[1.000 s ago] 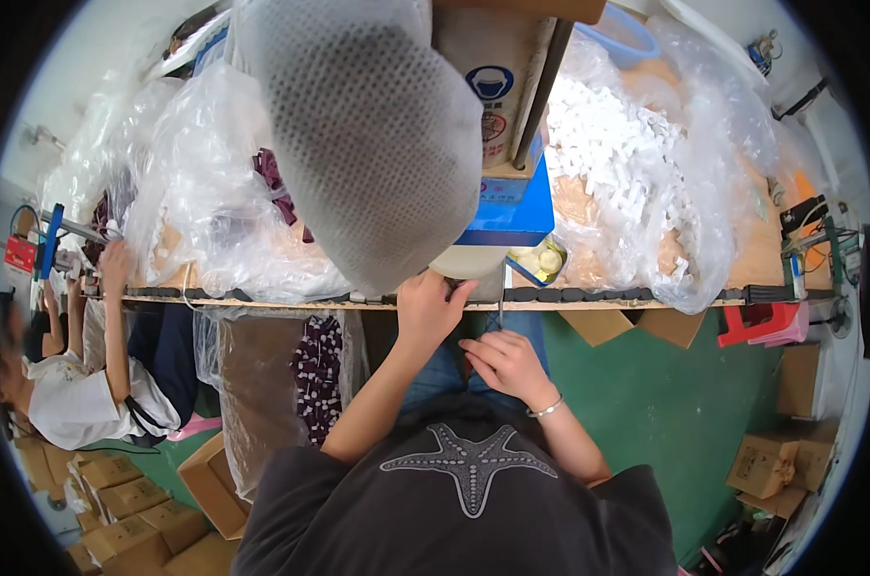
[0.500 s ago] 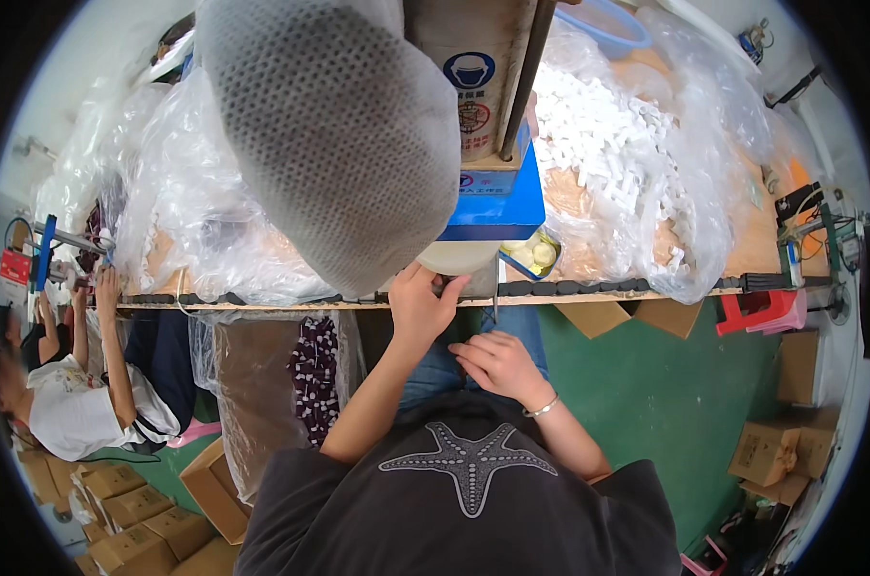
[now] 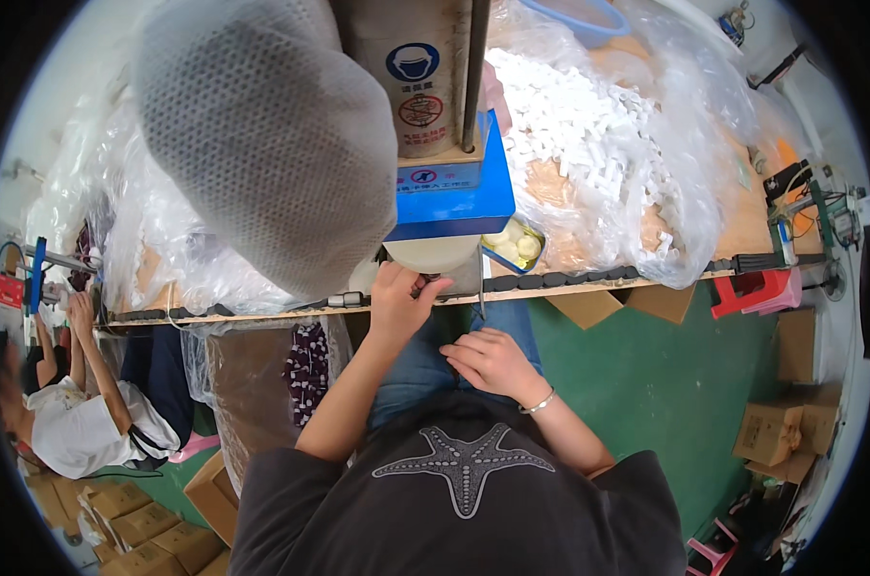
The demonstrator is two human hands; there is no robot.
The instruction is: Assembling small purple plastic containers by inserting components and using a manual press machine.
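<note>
The blue metal press machine (image 3: pixel 451 197) stands on the long wooden workbench (image 3: pixel 589 274), and I use it as my marker. Right under the blue block sits a round cream-coloured plastic piece (image 3: pixel 431 253). The person's left hand (image 3: pixel 397 302) is just below that piece, at the near edge of the bench. Its fingers (image 3: pixel 421 286) are curled in and pinch something tiny there. The tiny thing is too small for me to tell what it is.

The right hand (image 3: pixel 493 360) is lower down, away from the machine, resting on the person's lap in blue jeans. It lies flat with the fingers loosely spread, and it holds nothing. A thin silver bracelet (image 3: pixel 539 403) goes round its wrist.

Just to the right of the machine is a small blue tray with pale round pieces (image 3: pixel 514 248). Further right is a big clear plastic bag full of small white parts (image 3: pixel 598 144). Far to the left of the machine, another person in a white shirt (image 3: pixel 75 422) sits at the same bench.
</note>
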